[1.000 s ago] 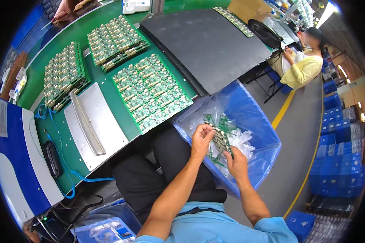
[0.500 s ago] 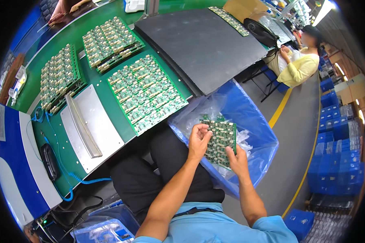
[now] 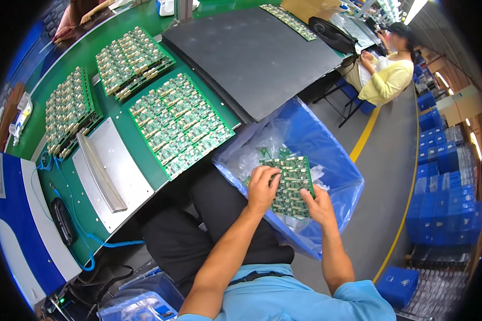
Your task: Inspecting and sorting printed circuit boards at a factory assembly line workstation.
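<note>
A green circuit board panel [image 3: 290, 184], crowded with small parts, is held tilted over a blue bin [image 3: 334, 214] lined with clear plastic. My right hand [image 3: 320, 204] grips its right edge, thumb on the face. At the left edge my left hand [image 3: 262, 188] is closed, fingers bent over the board's border; the fingertips are partly hidden. Inside the bin, crumpled clear plastic [image 3: 257, 140] and some green pieces show beneath the board. On the green bench to the left lies a larger board panel [image 3: 181, 125], flat and face up.
Stacked board panels [image 3: 131, 61] and another stack [image 3: 69, 109] stand farther left. A metal plate with a raised bar [image 3: 131, 163] lies near the bench edge. Black sheets [image 3: 251, 59] cover the bench ahead. A seated person in yellow [image 3: 388, 80] is at right.
The view has shifted slightly, so the bench items sit farther left. Both hands stay at the board over the bin; the left fingers have bent a little farther over its edge.
</note>
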Available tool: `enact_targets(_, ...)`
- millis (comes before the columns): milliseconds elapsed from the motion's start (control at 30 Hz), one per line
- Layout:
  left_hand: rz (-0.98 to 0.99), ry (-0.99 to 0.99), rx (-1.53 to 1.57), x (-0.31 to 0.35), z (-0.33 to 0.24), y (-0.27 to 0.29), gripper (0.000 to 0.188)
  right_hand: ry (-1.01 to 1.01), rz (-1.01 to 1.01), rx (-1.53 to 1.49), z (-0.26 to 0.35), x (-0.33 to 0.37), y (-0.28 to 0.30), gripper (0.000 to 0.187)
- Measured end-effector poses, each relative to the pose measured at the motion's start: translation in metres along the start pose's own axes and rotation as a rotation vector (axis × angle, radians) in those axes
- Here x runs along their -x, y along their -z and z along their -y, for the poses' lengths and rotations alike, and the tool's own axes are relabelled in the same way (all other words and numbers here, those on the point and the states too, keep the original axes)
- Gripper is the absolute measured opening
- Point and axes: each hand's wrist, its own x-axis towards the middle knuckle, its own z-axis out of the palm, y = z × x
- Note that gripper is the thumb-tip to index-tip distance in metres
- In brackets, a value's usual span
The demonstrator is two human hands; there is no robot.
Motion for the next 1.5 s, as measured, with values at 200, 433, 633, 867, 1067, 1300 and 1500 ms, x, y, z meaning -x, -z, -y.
enact_targets(200,0.063,-0.103,-0.065,-0.001,0.002,-0.001,0.022,0.059,0.072,0.151,0.015,0.000,0.015,0.030)
enact_targets(433,0.114,-0.244,-0.183,-0.002,0.007,-0.007,0.021,0.021,0.097,0.202,0.017,0.001,0.019,0.031)
enact_targets(633,0.122,-0.101,-0.081,-0.001,0.011,-0.007,0.024,-0.002,0.031,0.249,0.019,-0.001,0.014,0.029)
enact_targets(867,0.112,-0.110,0.001,-0.007,0.007,-0.002,0.020,0.087,0.071,0.306,0.031,0.003,0.011,0.029)
enact_targets(1067,0.071,-0.200,-0.090,-0.009,0.002,-0.001,0.021,0.094,0.062,0.339,0.035,0.007,0.009,0.028)
enact_targets(1300,0.051,-0.151,-0.080,-0.007,0.004,-0.003,0.023,0.075,0.064,0.336,0.036,0.007,0.006,0.029)
enact_targets(1500,0.065,-0.084,-0.007,-0.007,0.001,-0.002,0.026,0.034,0.025,0.336,0.035,0.006,0.007,0.028)
